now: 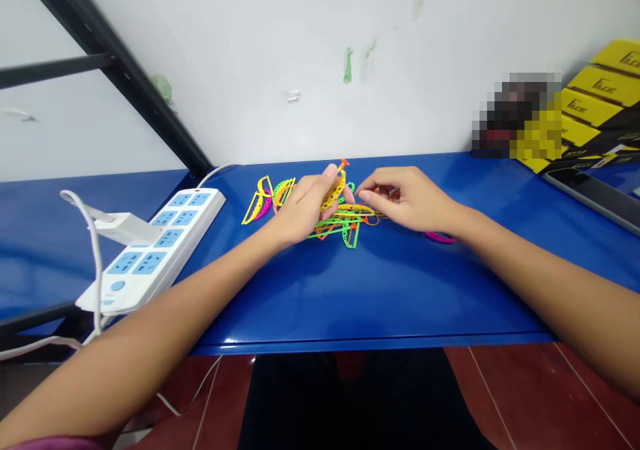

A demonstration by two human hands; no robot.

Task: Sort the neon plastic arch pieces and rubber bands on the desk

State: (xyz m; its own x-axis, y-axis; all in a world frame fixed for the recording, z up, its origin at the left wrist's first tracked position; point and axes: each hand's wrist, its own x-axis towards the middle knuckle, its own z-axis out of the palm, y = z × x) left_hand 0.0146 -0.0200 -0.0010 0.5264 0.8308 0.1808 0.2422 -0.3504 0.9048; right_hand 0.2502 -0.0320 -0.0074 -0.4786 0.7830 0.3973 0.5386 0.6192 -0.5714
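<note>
A glossy blue tabletop (pixel 350 303) fills the scene, a long white power strip with blue sockets (pixel 200 220) at left. The right hand (pixel 417 197) curls over the far middle, thumb and forefinger nearly together; whether they grip anything cannot be told. Between the hands lies a tangled heap of green, yellow and orange plastic bows (pixel 351 235). Work seems partway: a smaller multicoloured plastic group (pixel 265 200) lies farther left, the heap still entangled. The left hand (pixel 307 203) clamps a yellow perforated plastic bow (pixel 334 198).
</note>
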